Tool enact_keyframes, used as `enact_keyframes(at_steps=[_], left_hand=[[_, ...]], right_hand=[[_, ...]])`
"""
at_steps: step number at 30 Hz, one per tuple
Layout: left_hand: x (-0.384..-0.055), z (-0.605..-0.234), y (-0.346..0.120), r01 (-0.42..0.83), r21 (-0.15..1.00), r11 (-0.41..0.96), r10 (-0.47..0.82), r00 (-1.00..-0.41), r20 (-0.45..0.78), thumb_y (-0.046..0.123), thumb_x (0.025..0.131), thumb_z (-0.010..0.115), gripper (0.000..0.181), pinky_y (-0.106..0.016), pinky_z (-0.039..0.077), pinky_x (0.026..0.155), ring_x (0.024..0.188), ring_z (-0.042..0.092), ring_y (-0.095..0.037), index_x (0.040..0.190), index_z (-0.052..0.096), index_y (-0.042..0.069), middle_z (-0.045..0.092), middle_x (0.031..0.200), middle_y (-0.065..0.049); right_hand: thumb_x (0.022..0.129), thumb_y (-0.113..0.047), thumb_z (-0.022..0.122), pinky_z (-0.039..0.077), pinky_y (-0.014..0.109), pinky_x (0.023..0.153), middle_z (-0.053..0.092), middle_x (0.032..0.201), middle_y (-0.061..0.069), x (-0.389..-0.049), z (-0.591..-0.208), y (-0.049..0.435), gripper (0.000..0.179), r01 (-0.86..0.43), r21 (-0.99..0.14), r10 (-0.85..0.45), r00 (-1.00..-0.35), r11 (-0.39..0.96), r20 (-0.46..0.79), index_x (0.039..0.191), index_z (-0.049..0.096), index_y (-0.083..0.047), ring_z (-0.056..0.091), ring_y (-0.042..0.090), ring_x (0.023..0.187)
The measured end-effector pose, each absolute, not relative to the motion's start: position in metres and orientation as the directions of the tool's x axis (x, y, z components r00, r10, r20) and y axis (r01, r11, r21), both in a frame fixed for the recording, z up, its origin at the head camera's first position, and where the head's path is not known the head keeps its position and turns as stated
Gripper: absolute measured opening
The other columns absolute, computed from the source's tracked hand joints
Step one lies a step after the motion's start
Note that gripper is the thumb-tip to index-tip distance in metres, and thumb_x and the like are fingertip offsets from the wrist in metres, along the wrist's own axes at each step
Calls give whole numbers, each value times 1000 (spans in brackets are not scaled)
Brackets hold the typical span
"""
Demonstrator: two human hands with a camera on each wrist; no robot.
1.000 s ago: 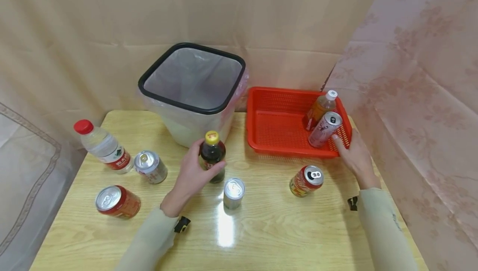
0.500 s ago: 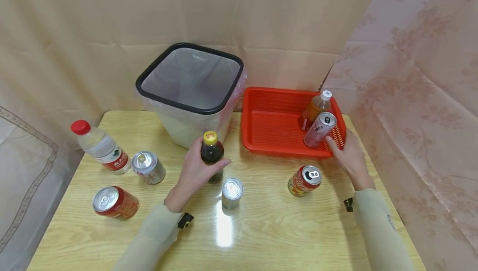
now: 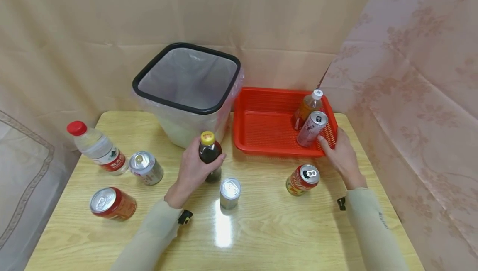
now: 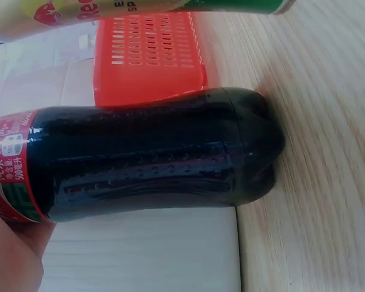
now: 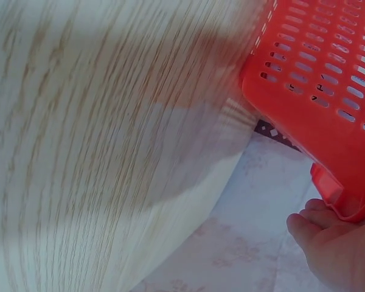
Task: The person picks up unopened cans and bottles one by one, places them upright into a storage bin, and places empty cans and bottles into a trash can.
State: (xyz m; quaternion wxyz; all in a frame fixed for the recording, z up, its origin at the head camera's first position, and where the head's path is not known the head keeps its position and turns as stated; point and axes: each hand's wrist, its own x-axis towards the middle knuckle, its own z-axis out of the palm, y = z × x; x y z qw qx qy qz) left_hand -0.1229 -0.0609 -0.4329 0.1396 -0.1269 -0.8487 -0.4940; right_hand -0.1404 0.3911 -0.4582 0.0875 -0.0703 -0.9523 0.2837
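My left hand (image 3: pixel 191 167) grips a dark cola bottle (image 3: pixel 210 153) with a yellow cap, upright in front of the bin. In the left wrist view the bottle's (image 4: pixel 152 158) base is at the wooden table or just above it; I cannot tell which. My right hand (image 3: pixel 342 157) holds the right rim of the red plastic basket (image 3: pixel 261 148), thumb inside and fingers outside; the right wrist view shows its fingers (image 5: pixel 307 228) curled at the rim. An orange drink bottle (image 3: pixel 307 109) and a pink can (image 3: pixel 311 130) lean together inside the basket.
A lined bin (image 3: pixel 179 123) with a black rim stands left of the basket. On the table are a silver can (image 3: pixel 229 194), a red-yellow can (image 3: pixel 301 181), a red can (image 3: pixel 113 204), another silver can (image 3: pixel 147 169) and a red-capped water bottle (image 3: pixel 98 148).
The basket, with the orange drink bottle and pink can in it, has slid left toward the bin along with my right hand. My left hand keeps its grip on the cola bottle almost in place.
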Motion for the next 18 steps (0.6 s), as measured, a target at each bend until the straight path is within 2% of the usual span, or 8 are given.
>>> enact_keyframes(at_steps=[5, 11, 12, 15, 18], left_hand=[[-116, -428, -65, 400, 796, 454, 103, -911, 398, 16, 80, 89, 61, -56, 56, 93, 103, 65, -39, 125, 54, -5, 66, 116, -22], [-110, -409, -66, 536, 744, 399, 136, -837, 530, 13, 76, 89, 61, -53, 57, 89, 99, 66, -35, 122, 54, -6, 67, 112, -21], [-110, -405, -66, 560, 734, 385, 145, -822, 551, 14, 75, 89, 61, -49, 57, 90, 100, 66, -33, 123, 54, -5, 67, 112, -19], [-110, -394, -64, 665, 683, 302, 175, -743, 646, 12, 75, 87, 59, -37, 55, 97, 103, 66, -28, 122, 55, -4, 68, 114, -15], [-112, -379, -60, 772, 603, 202, 210, -635, 743, 9, 74, 86, 57, -28, 48, 103, 107, 64, -28, 121, 57, -5, 68, 116, -14]], right_hand=[[103, -55, 51, 43, 68, 101, 48, 136, 31, -141, -458, 389, 83, 85, -556, 183, -975, 827, 123, 154, 30, 6, 52, 49, 118], [104, -55, 49, 42, 70, 100, 47, 137, 32, -140, -457, 390, 82, 96, -547, 186, -976, 831, 111, 155, 29, 6, 51, 50, 119], [104, -55, 48, 42, 70, 100, 47, 137, 33, -139, -456, 390, 82, 98, -546, 186, -977, 832, 109, 155, 29, 6, 51, 50, 119], [104, -55, 48, 44, 70, 98, 47, 135, 32, -139, -456, 390, 82, 99, -544, 186, -976, 834, 109, 154, 30, 7, 52, 49, 117], [104, -55, 48, 44, 69, 97, 48, 134, 32, -138, -455, 389, 81, 97, -548, 187, -976, 831, 111, 154, 30, 7, 52, 48, 116]])
